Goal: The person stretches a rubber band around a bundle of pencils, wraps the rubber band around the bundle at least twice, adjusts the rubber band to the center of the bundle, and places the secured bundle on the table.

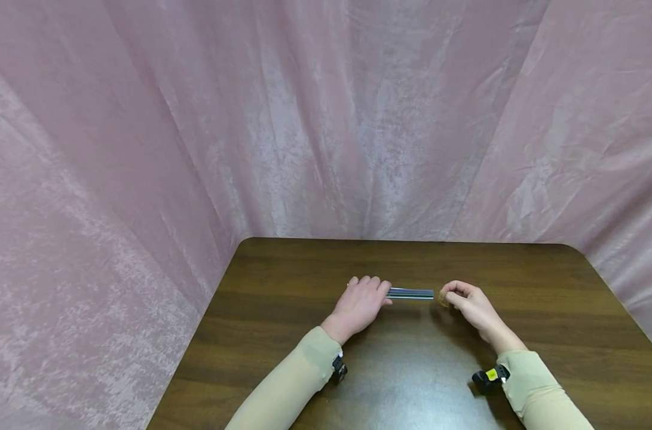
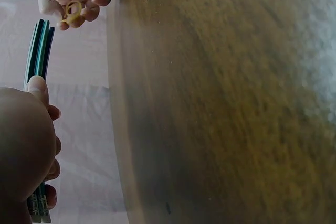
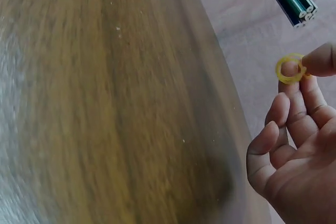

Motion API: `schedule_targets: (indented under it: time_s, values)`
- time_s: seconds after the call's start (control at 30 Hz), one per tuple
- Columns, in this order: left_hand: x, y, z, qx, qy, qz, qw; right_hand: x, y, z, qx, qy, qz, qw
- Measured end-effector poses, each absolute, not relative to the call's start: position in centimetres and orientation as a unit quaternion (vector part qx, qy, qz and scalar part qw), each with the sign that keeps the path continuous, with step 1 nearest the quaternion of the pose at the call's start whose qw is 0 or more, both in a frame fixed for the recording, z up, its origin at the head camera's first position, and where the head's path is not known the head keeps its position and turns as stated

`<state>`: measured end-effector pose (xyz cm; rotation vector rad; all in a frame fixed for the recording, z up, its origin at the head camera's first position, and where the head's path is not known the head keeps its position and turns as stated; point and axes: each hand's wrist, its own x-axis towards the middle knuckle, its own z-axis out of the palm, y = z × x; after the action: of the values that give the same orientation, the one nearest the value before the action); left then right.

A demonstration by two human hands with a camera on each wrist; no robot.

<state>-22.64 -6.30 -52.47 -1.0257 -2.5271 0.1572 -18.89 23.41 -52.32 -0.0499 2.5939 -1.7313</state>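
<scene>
My left hand (image 1: 360,303) grips a bundle of several green and dark pencils (image 1: 412,294), held sideways above the table. In the left wrist view the thumb lies along the pencils (image 2: 39,51) and the fingers curl round them. Their blunt, pale round ends point toward my right hand (image 1: 473,307), as the right wrist view shows. Between its thumb and fingertips the right hand pinches a yellow rubber band (image 3: 280,74), looped into a small ring. A short gap separates the band from the pencil ends.
Both hands are over a brown wood-grain table (image 1: 304,263) with rounded far corners. Pink velvety curtain (image 1: 326,119) hangs behind the table and along its sides. A small dark camera (image 1: 489,377) is strapped at the right wrist.
</scene>
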Motion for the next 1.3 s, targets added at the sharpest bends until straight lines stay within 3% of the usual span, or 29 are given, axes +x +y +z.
schedule_targets:
  time_s: [0.37,0.77,1.13,1.3]
  values:
    - [-22.7,-6.3,-53.0,-0.366,-0.907,0.050,0.200,-18.9,22.4,-52.6,-0.032,0.813,-0.579,0.046]
    - [-22.8,-6.6,-53.4,-0.364,-0.908,0.049,0.201,-18.7,21.6,-52.3,0.001,0.840,-0.542,0.003]
    - [-22.9,-6.8,-53.6,-0.366,-0.907,0.050,0.202,-19.2,21.6,-52.5,0.011,0.812,-0.580,0.056]
    - [-22.9,-6.9,-53.5,-0.367,-0.909,0.049,0.193,-19.4,21.6,-52.5,0.013,0.827,-0.559,0.050]
